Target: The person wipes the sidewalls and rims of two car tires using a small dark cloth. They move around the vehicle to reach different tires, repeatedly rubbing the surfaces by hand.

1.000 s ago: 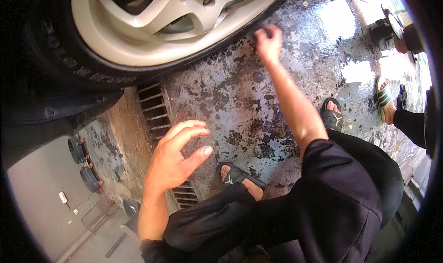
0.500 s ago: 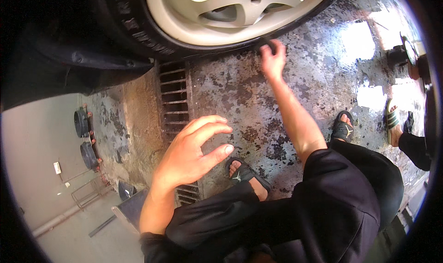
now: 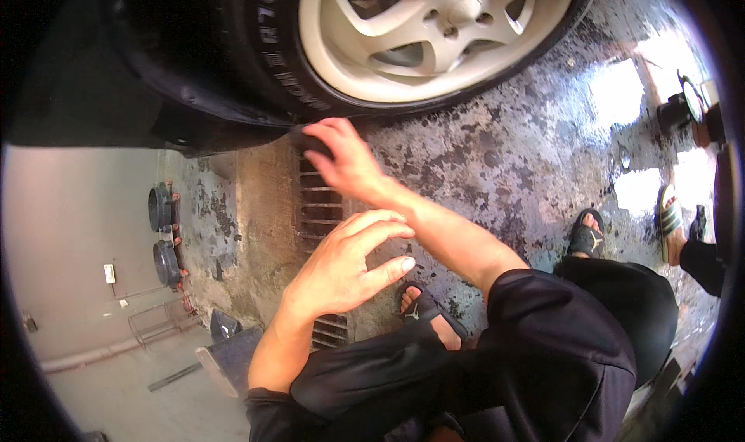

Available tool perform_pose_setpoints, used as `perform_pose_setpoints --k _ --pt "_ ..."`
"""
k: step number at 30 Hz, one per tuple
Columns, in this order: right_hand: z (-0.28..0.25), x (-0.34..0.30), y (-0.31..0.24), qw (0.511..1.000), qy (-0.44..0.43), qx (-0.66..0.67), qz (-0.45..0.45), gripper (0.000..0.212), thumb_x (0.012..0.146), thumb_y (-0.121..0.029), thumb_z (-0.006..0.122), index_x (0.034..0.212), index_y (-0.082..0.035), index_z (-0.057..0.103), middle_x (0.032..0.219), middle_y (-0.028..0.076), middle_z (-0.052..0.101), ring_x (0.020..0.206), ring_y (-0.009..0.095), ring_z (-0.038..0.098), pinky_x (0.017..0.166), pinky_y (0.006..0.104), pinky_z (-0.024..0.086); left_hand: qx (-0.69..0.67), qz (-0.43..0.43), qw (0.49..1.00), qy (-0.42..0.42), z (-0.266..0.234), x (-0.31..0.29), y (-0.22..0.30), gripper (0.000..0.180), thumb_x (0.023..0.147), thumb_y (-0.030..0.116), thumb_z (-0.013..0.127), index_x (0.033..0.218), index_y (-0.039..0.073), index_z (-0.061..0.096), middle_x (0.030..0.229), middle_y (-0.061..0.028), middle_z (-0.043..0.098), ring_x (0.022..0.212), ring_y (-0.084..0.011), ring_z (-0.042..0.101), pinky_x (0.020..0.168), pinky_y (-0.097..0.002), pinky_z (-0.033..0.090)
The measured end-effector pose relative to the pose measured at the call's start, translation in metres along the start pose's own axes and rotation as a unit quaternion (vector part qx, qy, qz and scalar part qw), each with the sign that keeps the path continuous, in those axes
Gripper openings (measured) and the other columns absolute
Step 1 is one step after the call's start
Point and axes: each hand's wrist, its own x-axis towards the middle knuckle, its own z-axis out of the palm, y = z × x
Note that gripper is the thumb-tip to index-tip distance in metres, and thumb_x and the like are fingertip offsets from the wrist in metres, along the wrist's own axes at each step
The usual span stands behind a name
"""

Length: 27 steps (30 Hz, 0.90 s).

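Note:
My right hand [image 3: 351, 162] reaches across to the tyre [image 3: 268, 62], close to its lower sidewall and above the floor grate. Its fingers and thumb curl round a small black pad [image 3: 312, 145], partly hidden and slightly blurred; its exact kind cannot be made out. The tyre is black with raised lettering, mounted on a cream spoked wheel rim [image 3: 372, 89]. Nearer to me, my left hand [image 3: 334, 267] hovers over my knee with bent fingers and the thumb apart, holding nothing. Its fingertips overlap my right forearm in the picture.
A metal drain grate [image 3: 322, 209] runs through the wet, blotchy floor [image 3: 466, 162]. Dark car bodywork [image 3: 93, 108] overhangs at left. Two black round fittings [image 3: 161, 208] line the far-left wall. My sandalled feet are below; another person's striped sandal [image 3: 669, 217] shows at right.
My right hand has swept left along the tyre's lower edge, from below the wheel's middle to above the grate. The view has shifted, showing more of the wheel. My left hand keeps its pose.

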Motion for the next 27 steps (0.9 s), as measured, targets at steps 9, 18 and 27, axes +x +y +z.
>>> perform_pose_setpoints --k 9,18,27 --pt "-0.088 0.048 -0.039 0.989 0.031 -0.118 -0.085 0.051 0.086 -0.005 0.081 0.134 -0.006 0.063 0.125 0.020 0.064 0.117 0.037 0.065 0.101 0.0446 0.054 0.006 0.006 1.000 0.028 -0.006 -0.012 0.005 0.041 0.095 0.029 0.079 0.127 0.005 0.070 0.138 -0.0162 0.065 0.131 -0.0341 0.061 0.111 -0.0442 0.048" --pt "-0.100 0.137 -0.107 0.974 0.169 0.139 0.053 0.042 0.103 -0.012 0.068 0.142 -0.004 0.058 0.126 0.012 0.069 0.114 0.020 0.066 0.102 0.0332 0.052 0.024 0.008 1.000 0.011 -0.006 -0.003 0.012 0.040 0.097 0.030 0.078 0.128 0.006 0.070 0.139 -0.0156 0.064 0.131 -0.0344 0.061 0.110 -0.0441 0.049" --pt "-0.153 0.200 -0.129 0.848 0.332 0.409 -0.048 0.064 0.092 -0.017 0.084 0.140 0.000 0.046 0.105 0.008 0.073 0.084 0.012 0.070 0.062 0.0254 0.058 0.012 -0.001 1.000 0.008 -0.008 -0.007 0.015 0.038 0.097 0.029 0.078 0.127 0.007 0.071 0.138 -0.0151 0.065 0.130 -0.0337 0.062 0.109 -0.0435 0.050"
